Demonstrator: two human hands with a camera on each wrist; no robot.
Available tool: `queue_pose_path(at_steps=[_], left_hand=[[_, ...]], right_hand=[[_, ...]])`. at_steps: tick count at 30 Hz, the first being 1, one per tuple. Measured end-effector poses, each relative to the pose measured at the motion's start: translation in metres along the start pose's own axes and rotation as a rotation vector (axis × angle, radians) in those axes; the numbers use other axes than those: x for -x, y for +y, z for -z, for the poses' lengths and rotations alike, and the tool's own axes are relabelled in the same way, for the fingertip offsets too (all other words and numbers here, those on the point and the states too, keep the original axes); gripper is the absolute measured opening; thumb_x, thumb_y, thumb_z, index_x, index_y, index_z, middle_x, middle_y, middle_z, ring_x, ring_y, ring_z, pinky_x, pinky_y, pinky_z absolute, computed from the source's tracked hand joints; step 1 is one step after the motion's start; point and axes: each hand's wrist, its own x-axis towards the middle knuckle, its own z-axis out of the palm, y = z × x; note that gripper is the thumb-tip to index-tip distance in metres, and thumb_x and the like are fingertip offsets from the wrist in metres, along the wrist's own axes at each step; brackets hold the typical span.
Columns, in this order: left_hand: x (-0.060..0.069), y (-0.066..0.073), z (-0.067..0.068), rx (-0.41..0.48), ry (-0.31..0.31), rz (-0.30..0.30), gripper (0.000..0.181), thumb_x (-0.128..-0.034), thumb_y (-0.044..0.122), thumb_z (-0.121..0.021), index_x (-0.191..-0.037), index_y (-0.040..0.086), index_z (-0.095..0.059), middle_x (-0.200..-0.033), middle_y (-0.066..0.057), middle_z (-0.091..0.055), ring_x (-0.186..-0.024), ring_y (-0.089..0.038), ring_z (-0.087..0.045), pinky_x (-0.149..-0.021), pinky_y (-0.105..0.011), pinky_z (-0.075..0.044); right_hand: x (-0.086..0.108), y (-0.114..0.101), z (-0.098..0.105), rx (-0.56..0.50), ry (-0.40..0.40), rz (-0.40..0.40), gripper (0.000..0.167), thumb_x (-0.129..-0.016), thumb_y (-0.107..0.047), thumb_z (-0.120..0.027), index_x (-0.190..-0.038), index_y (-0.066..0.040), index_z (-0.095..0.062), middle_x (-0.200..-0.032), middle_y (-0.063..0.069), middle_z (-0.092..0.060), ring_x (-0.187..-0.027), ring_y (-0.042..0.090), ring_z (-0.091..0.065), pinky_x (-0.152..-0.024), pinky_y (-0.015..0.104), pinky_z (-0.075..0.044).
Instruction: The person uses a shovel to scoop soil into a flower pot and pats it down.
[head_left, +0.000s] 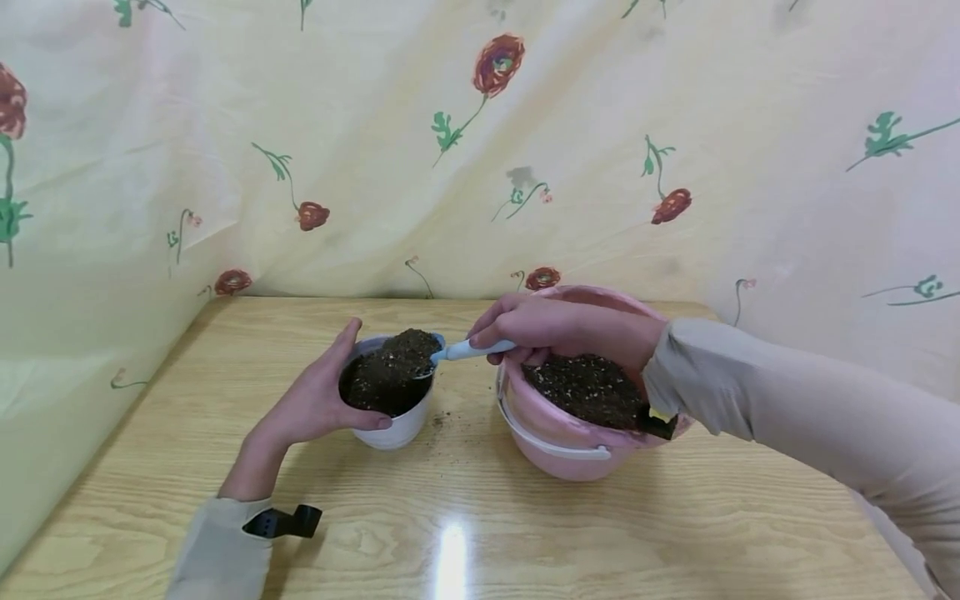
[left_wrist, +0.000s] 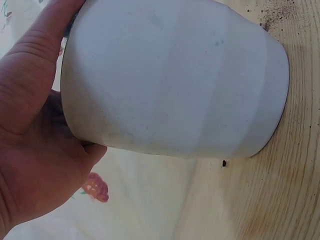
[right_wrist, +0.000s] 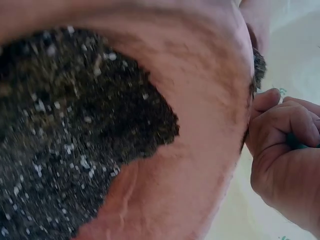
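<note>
A white plant pot (head_left: 392,432) with dark soil inside stands on the table. My left hand (head_left: 318,402) holds it round its left side, thumb along the near wall. In the left wrist view, the hand's palm lies against the rim end of the pot (left_wrist: 170,80). My right hand (head_left: 534,323) grips the light blue handle of a small trowel (head_left: 468,350). A heap of soil (head_left: 411,352) lies over the trowel's blade above the pot's mouth, hiding most of the blade. In the right wrist view, the right hand (right_wrist: 287,145) shows beyond the bucket rim.
A pink bucket (head_left: 558,462) with a white handle (head_left: 551,450) stands right of the pot, under the right forearm. It holds dark soil with white specks (head_left: 585,390). Soil crumbs (head_left: 442,419) lie between the two vessels. Flowered cloth (head_left: 390,167) hangs behind the wooden table (head_left: 375,533).
</note>
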Motion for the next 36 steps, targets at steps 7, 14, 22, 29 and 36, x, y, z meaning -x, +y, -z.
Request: queue_pose_path(at_steps=[7,14,22,29,36], left_hand=[[0.003,-0.001,0.000,-0.030,-0.015,-0.005,0.138,-0.0576,0.054,-0.088,-0.156,0.024,0.004,-0.161,-0.007,-0.005,-0.143,-0.037,-0.019,-0.108,-0.060,-0.027],[0.010,-0.005,0.000,-0.034,-0.008,0.014,0.138,-0.0576,0.054,-0.088,-0.156,0.024,0.004,-0.161,-0.011,-0.007,-0.142,-0.038,-0.021,-0.108,-0.060,-0.027],[0.009,-0.005,-0.001,-0.016,0.001,0.004,0.136,-0.0583,0.050,-0.089,-0.156,0.024,0.002,-0.160,-0.014,-0.013,-0.140,-0.038,-0.026,-0.107,-0.059,-0.028],[0.006,-0.002,-0.001,-0.029,-0.018,-0.002,0.138,-0.0580,0.050,-0.089,-0.156,0.021,0.002,-0.160,-0.015,-0.011,-0.140,-0.038,-0.025,-0.108,-0.058,-0.027],[0.001,0.001,-0.001,-0.037,-0.030,-0.008,0.138,-0.0575,0.051,-0.089,-0.156,0.020,0.002,-0.160,-0.013,-0.011,-0.140,-0.037,-0.025,-0.109,-0.058,-0.027]], right_hand=[[-0.008,-0.008,0.002,0.214,-0.008,-0.011,0.021,-0.096,-0.014,-0.052,-0.104,-0.002,-0.068,-0.063,0.003,-0.051,-0.041,0.006,-0.027,-0.040,0.020,-0.023],[-0.015,-0.027,-0.005,0.331,0.011,-0.049,0.020,-0.093,-0.012,-0.055,-0.104,-0.005,-0.071,-0.066,0.005,-0.053,-0.039,0.006,-0.025,-0.039,0.021,-0.024],[-0.024,-0.067,-0.014,0.731,0.000,-0.100,0.028,-0.089,-0.011,-0.047,-0.062,-0.017,-0.041,-0.059,0.002,-0.049,-0.043,0.009,-0.026,-0.040,0.022,-0.024],[-0.023,-0.096,-0.028,0.983,0.037,-0.192,0.013,-0.090,-0.014,-0.040,-0.082,-0.015,-0.050,-0.058,0.000,-0.048,-0.044,0.011,-0.030,-0.042,0.024,-0.023],[-0.010,-0.105,-0.035,1.162,0.071,-0.194,0.012,-0.090,-0.020,-0.045,-0.094,-0.016,-0.055,-0.064,-0.004,-0.053,-0.051,0.009,-0.045,-0.045,0.023,-0.032]])
